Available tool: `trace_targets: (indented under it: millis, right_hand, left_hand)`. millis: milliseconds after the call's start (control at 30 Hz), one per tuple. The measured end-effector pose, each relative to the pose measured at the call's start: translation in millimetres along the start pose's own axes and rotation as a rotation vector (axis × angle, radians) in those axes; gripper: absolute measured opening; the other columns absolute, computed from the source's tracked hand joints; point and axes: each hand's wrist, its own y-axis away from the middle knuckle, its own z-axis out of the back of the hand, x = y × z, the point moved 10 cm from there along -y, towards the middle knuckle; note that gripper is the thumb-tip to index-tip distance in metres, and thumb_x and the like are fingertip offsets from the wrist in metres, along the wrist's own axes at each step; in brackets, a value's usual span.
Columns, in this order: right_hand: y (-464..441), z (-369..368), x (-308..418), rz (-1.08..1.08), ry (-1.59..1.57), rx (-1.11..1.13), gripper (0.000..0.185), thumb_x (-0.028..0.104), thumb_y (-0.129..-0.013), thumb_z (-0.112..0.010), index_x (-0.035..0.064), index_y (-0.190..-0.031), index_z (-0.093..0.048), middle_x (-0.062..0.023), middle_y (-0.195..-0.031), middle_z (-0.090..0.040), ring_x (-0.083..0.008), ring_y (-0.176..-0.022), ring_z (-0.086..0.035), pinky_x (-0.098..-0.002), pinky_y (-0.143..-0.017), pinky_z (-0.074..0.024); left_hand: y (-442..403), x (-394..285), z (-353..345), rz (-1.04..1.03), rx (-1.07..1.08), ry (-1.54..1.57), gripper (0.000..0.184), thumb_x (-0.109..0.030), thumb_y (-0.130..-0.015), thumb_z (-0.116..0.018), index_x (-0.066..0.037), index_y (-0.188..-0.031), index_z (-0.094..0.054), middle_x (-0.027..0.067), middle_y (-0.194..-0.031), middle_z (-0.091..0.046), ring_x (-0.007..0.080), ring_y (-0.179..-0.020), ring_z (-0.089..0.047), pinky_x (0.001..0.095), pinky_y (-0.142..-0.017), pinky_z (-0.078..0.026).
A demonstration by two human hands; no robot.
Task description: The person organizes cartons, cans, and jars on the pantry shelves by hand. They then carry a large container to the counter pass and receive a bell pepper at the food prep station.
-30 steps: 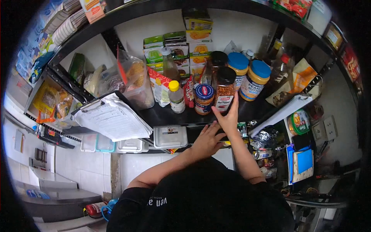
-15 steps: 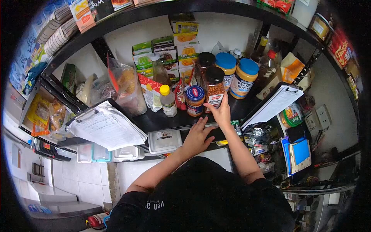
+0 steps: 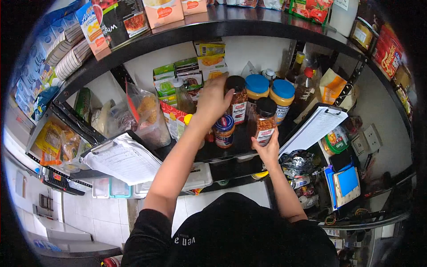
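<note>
My right hand grips a black-capped jar of crushed red pepper, tilted, near the shelf's front edge. My left hand reaches further in, fingers stretched and slightly blurred, beside a second red pepper jar. Its thumb overlaps that jar's left side; whether it touches cannot be made out. Below this hand stands a small blue-lidded jar. Two blue-lidded peanut butter jars are behind the held jar. A yellow-capped bottle is mostly hidden by my left forearm.
Clipboards with papers hang at left and right. Behind are seasoning packets, a clear bottle and bagged food. An upper shelf with boxes crosses above; plastic containers sit below.
My right hand has brought the red pepper jar rightward and toward me, uncovering the second one. My left hand has left the shelf's front edge and reached up and inward.
</note>
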Motion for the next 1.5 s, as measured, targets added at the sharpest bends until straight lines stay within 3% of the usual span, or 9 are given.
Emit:
trace_targets:
  millis: [167,267,533,833,967,1100,1200,1267,1500]
  right_hand:
    - [-14,13,-28,0.026,0.067,-0.013,0.099,0.028,-0.07,-0.084,-0.008,-0.141,-0.026,-0.0313,-0.122,-0.053,-0.0443,-0.108,-0.059,-0.0426,-0.09,-0.0492]
    - [-17,17,-28,0.044,0.061,-0.019,0.1,0.028,-0.07,-0.085,-0.0078,-0.141,-0.025,-0.0314,-0.122,-0.054,-0.0442,-0.107,-0.059,-0.0428,-0.089,-0.0495]
    - [-18,20,-14,0.098,0.093,-0.036,0.097,0.021,-0.069,-0.085,-0.0096,-0.14,-0.026,-0.0305,-0.119,-0.055,-0.0417,-0.105,-0.061,-0.0414,-0.087,-0.0501]
    - [-17,14,-22,0.059,0.06,0.029,0.098,0.002,-0.063,-0.077,-0.0081,-0.143,-0.022,-0.0277,-0.12,-0.053,-0.0394,-0.107,-0.059,-0.0396,-0.09,-0.0481]
    - [-16,14,-19,0.084,0.067,0.037,0.097,0.004,-0.064,-0.078,-0.0087,-0.143,-0.022,-0.0285,-0.122,-0.052,-0.0389,-0.108,-0.059,-0.0396,-0.091,-0.048]
    - [-17,15,-24,0.082,0.13,0.008,0.1,0.021,-0.07,-0.084,-0.0095,-0.142,-0.022,-0.0301,-0.123,-0.051,-0.0401,-0.108,-0.059,-0.0406,-0.089,-0.0487]
    - [-17,16,-16,0.071,0.128,-0.006,0.099,0.022,-0.07,-0.085,-0.0081,-0.142,-0.024,-0.03,-0.121,-0.053,-0.0407,-0.107,-0.059,-0.0414,-0.088,-0.0489]
    - [-18,16,-11,0.014,0.057,0.008,0.097,0.021,-0.07,-0.085,-0.0075,-0.141,-0.024,-0.0291,-0.119,-0.054,-0.0406,-0.105,-0.06,-0.0416,-0.086,-0.0497]
    - [-15,-22,-6,0.135,0.001,0.061,0.097,0.026,-0.073,-0.085,-0.0053,-0.143,-0.025,-0.0275,-0.12,-0.055,-0.0381,-0.105,-0.061,-0.0405,-0.086,-0.0506]
  left_hand:
    - [-23,25,-84,0.005,0.254,-0.186,0.072,-0.038,-0.082,-0.07,-0.002,-0.139,-0.044,0.0246,-0.134,-0.05,0.0429,-0.121,-0.049,0.0472,-0.103,-0.041]
    - [-15,15,-80,0.051,0.34,-0.232,0.084,-0.043,-0.077,-0.074,-0.001,-0.141,-0.038,0.0263,-0.138,-0.044,0.0463,-0.124,-0.045,0.0482,-0.104,-0.04]
    - [64,-71,-60,-0.05,0.254,-0.047,0.081,-0.009,-0.062,-0.081,0.003,-0.131,-0.041,0.0242,-0.127,-0.042,0.0434,-0.119,-0.046,0.045,-0.101,-0.042]
    - [90,-98,-68,-0.083,0.193,-0.271,0.054,-0.009,-0.076,-0.059,0.002,-0.127,-0.048,0.0194,-0.126,-0.048,0.0403,-0.121,-0.045,0.0457,-0.103,-0.04]
    - [90,-97,-71,-0.096,0.16,-0.277,0.059,-0.01,-0.073,-0.065,0.003,-0.127,-0.047,0.0198,-0.126,-0.047,0.0397,-0.12,-0.046,0.0457,-0.104,-0.039]
    - [65,-85,-62,-0.063,0.229,-0.13,0.076,-0.009,-0.065,-0.076,0.007,-0.13,-0.041,0.0215,-0.127,-0.045,0.0406,-0.118,-0.046,0.0451,-0.106,-0.038]
    - [35,-51,-63,-0.017,0.289,0.014,0.079,-0.016,-0.072,-0.078,0.006,-0.136,-0.036,0.0256,-0.131,-0.043,0.0432,-0.123,-0.043,0.0475,-0.103,-0.04]
    - [12,-33,-69,-0.064,0.37,-0.237,0.08,-0.028,-0.073,-0.079,0.003,-0.136,-0.041,0.0234,-0.135,-0.042,0.0421,-0.125,-0.042,0.0461,-0.103,-0.042]
    - [-26,15,-98,-0.039,0.332,-0.341,0.071,-0.03,-0.078,-0.074,-0.002,-0.137,-0.045,0.0187,-0.139,-0.047,0.0412,-0.121,-0.048,0.0452,-0.1,-0.044]
